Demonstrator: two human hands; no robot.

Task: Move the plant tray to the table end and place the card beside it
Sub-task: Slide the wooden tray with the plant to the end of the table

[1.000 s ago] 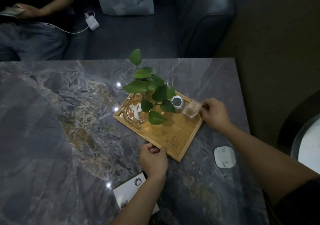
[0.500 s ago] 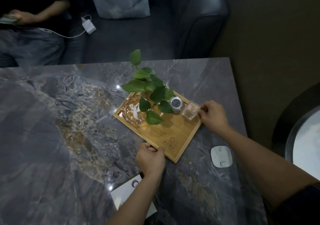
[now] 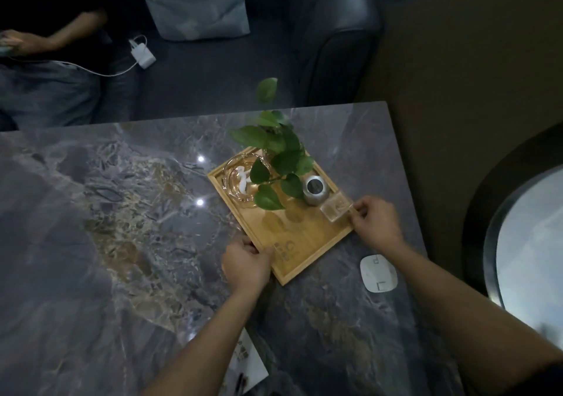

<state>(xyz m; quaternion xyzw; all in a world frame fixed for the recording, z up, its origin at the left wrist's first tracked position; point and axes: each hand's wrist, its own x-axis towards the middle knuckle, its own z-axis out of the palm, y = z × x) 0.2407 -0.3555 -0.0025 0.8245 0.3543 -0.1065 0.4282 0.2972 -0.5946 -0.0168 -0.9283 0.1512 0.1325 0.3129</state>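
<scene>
A light wooden plant tray (image 3: 307, 243) rests on the dark marble table (image 3: 122, 243), toward its right end. It carries a leafy green plant (image 3: 277, 155), a glass ashtray (image 3: 243, 182), a small silver pot (image 3: 316, 189) and a clear box (image 3: 335, 209). My left hand (image 3: 246, 264) grips the tray's near left edge. My right hand (image 3: 376, 220) grips its right corner by the clear box. The white card (image 3: 248, 368) lies near the table's front edge, partly hidden under my left forearm.
A white rounded square device (image 3: 378, 273) lies on the table just right of the tray. Beyond the table's far edge stands a dark sofa with a pale cushion (image 3: 195, 2), a charger (image 3: 142, 51) and a seated person (image 3: 45, 60). A round table (image 3: 530, 243) is at right.
Both hands have kept hold of the tray and turned it clockwise, shifting it a little toward the table's right end. The view has tilted, so the card sits lower in frame.
</scene>
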